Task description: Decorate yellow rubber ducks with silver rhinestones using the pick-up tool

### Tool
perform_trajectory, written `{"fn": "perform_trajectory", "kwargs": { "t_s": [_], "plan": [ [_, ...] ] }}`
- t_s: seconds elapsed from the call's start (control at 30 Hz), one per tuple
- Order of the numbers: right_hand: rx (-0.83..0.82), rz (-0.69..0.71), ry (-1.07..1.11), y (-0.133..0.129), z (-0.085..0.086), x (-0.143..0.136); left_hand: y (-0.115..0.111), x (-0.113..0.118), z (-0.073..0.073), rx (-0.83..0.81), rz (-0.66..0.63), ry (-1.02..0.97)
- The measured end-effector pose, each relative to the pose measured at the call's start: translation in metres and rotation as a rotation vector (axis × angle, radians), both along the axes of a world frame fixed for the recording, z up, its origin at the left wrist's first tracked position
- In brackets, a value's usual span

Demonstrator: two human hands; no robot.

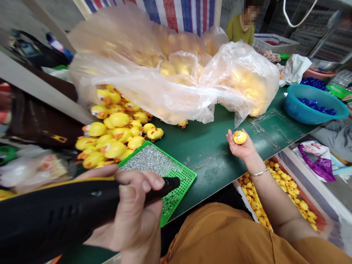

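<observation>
My left hand (133,205) is wrapped round a black electric screwdriver (63,212), whose thin bit points right over a green perforated tray (177,200). Small silver screws (151,160) fill the tray's far part. Farther right, above the table's front edge, my right hand (245,149) holds a small yellow toy duck part (239,137) in its upturned palm, fingers partly curled. Behind the tray lies a pile of yellow toy ducks (112,134) with orange beaks.
Large clear plastic bags (154,88) of ducks cover the back of the green table (211,161). A teal basin (302,110) holds blue pieces. Below my right arm stands a bin (321,205) of small yellow ducks. Another person (239,27) is at the back.
</observation>
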State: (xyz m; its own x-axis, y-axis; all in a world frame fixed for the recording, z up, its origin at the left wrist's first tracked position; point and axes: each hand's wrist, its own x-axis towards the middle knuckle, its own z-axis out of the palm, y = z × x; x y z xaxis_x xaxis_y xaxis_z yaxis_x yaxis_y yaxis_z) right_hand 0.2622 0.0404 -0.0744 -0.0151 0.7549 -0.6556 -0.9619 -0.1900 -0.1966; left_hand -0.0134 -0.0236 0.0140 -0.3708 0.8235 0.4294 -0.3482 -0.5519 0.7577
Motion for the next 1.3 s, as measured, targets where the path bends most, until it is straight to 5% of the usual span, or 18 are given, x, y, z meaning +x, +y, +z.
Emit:
{"fn": "perform_trajectory", "kwargs": {
  "t_s": [0.17,0.3,0.43,0.57,0.73,0.9,1.1,1.3],
  "plan": [
    [-0.011,-0.029,-0.141,0.001,-0.005,-0.004,0.0,0.001,-0.003,-0.015,0.043,-0.013],
    [0.148,0.044,-0.594,-0.01,-0.018,-0.011,-0.001,0.001,-0.004,-0.043,0.032,-0.023],
    [0.346,-0.027,-1.087,-0.022,-0.027,-0.016,-0.002,0.002,-0.003,-0.047,0.068,-0.014],
    [0.495,-0.064,-1.343,-0.027,-0.03,-0.018,-0.002,0.005,-0.001,-0.065,0.098,-0.008],
    [0.509,-0.077,-1.42,-0.025,-0.033,-0.019,-0.001,0.007,0.002,-0.093,0.135,-0.027],
    [0.345,-0.082,-1.398,-0.025,-0.031,-0.022,-0.001,0.006,0.0,-0.078,0.145,0.013],
    [0.231,0.195,-1.244,-0.035,-0.017,-0.023,-0.001,0.002,-0.008,-0.007,0.083,0.008],
    [0.28,0.268,-1.214,-0.039,-0.016,-0.021,-0.001,0.001,-0.007,-0.001,0.061,0.023]
  ]
}}
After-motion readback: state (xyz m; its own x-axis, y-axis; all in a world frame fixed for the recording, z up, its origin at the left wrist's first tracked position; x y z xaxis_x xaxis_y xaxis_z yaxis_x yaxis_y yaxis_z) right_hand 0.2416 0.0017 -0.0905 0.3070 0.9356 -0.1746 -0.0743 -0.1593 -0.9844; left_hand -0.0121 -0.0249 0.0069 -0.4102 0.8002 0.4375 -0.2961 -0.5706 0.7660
